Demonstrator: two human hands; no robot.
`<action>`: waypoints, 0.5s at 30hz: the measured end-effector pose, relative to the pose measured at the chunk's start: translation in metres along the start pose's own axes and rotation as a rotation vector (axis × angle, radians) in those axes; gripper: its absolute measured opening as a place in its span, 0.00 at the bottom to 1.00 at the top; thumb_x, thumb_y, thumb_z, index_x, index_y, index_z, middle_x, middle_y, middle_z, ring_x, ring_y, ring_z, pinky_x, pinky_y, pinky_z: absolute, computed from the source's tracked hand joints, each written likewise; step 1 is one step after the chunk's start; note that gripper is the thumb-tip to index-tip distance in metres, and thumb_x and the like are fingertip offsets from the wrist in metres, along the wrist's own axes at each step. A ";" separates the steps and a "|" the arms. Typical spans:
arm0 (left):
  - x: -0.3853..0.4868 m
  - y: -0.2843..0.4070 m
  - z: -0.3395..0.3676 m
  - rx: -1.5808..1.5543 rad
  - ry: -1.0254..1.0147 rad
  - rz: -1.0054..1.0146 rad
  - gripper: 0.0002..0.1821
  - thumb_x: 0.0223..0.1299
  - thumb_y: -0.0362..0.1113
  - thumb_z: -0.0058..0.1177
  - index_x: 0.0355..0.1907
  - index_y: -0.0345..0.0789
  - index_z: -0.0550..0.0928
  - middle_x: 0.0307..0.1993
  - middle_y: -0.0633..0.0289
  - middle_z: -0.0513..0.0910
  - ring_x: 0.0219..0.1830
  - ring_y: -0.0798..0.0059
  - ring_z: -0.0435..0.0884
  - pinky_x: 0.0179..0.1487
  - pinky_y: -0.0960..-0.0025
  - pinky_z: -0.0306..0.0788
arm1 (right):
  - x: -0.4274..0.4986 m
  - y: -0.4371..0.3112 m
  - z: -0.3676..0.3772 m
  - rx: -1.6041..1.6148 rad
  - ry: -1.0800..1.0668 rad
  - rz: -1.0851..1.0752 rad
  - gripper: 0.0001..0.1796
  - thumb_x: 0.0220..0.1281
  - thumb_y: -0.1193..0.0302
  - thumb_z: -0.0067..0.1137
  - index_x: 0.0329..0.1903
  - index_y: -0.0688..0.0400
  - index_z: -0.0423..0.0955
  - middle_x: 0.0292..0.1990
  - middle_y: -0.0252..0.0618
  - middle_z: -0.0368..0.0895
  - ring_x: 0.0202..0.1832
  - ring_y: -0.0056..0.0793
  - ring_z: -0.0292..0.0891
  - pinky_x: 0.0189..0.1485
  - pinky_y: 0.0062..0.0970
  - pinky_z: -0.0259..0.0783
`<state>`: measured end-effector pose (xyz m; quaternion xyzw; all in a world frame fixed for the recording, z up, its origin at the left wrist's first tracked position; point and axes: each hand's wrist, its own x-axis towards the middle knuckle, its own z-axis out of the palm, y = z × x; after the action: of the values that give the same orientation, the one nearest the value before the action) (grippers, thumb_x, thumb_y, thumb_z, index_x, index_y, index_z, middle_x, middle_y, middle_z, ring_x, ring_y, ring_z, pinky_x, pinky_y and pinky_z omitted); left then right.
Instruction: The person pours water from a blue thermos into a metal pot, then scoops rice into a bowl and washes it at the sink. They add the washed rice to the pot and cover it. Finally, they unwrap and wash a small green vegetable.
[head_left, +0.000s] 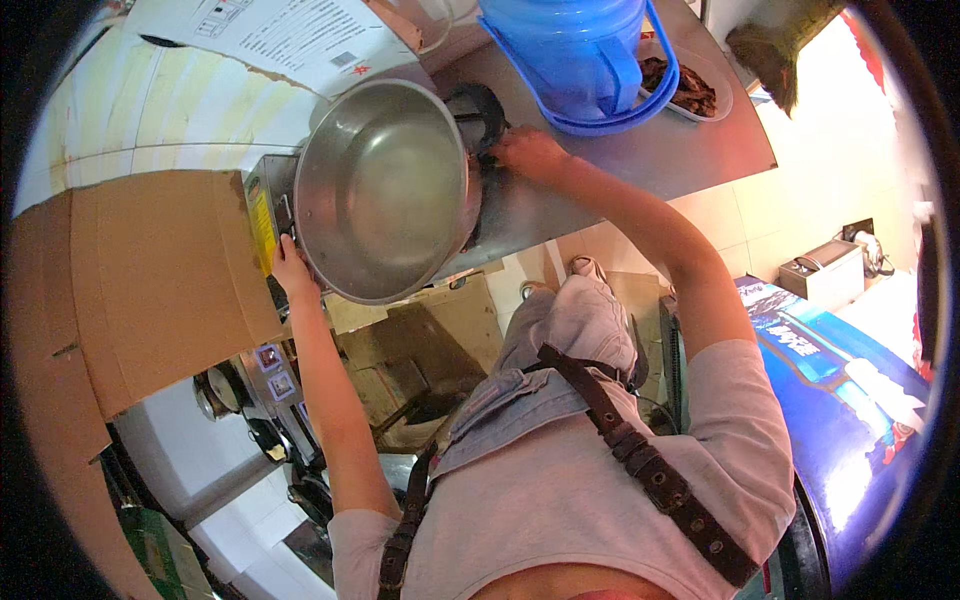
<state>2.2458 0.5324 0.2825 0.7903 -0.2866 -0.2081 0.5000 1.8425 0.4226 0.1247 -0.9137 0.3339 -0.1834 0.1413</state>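
Note:
A large metal pot (386, 195) tilts above a gas stove (262, 217) at the metal counter, its wide mouth towards me. At its left side my left hand (294, 268) has its fingers raised by the rim; whether they grip a handle is unclear. My right hand (529, 154) is closed around a dark part beside the pot, perhaps its handle, with the fingertips partly hidden. Behind that hand, a black curved object (480, 109) lies against the pot's far right side.
A blue plastic pitcher (577, 67) and a plastic tray of dark food (720, 97) stand on the metal counter (675, 150). Brown cardboard (165, 277) lines the left side. Flattened cardboard covers the floor below. A blue printed chest (832, 367) is at my right.

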 end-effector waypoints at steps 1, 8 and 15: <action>0.000 -0.001 -0.003 -0.023 -0.027 0.059 0.15 0.67 0.47 0.49 0.37 0.36 0.77 0.18 0.73 0.65 0.17 0.84 0.62 0.19 0.73 0.53 | 0.003 0.001 0.001 -0.006 -0.021 -0.020 0.15 0.59 0.64 0.53 0.47 0.55 0.73 0.43 0.42 0.77 0.47 0.44 0.76 0.48 0.40 0.73; 0.010 -0.011 0.002 -0.105 0.056 0.031 0.21 0.66 0.46 0.48 0.49 0.28 0.77 0.33 0.61 0.78 0.31 0.72 0.74 0.35 0.66 0.69 | 0.017 0.011 0.026 0.110 0.047 -0.158 0.13 0.56 0.70 0.52 0.44 0.61 0.74 0.41 0.49 0.78 0.47 0.50 0.75 0.51 0.44 0.71; -0.002 0.001 0.000 -0.172 0.076 -0.222 0.25 0.67 0.51 0.44 0.59 0.37 0.72 0.28 0.65 0.73 0.28 0.74 0.70 0.36 0.64 0.69 | 0.006 -0.018 0.029 0.330 0.253 0.162 0.17 0.52 0.75 0.53 0.47 0.61 0.73 0.42 0.55 0.76 0.48 0.55 0.72 0.52 0.46 0.69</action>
<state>2.2442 0.5332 0.2838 0.7786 -0.1592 -0.2560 0.5503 1.8695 0.4360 0.1072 -0.8181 0.3869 -0.3367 0.2602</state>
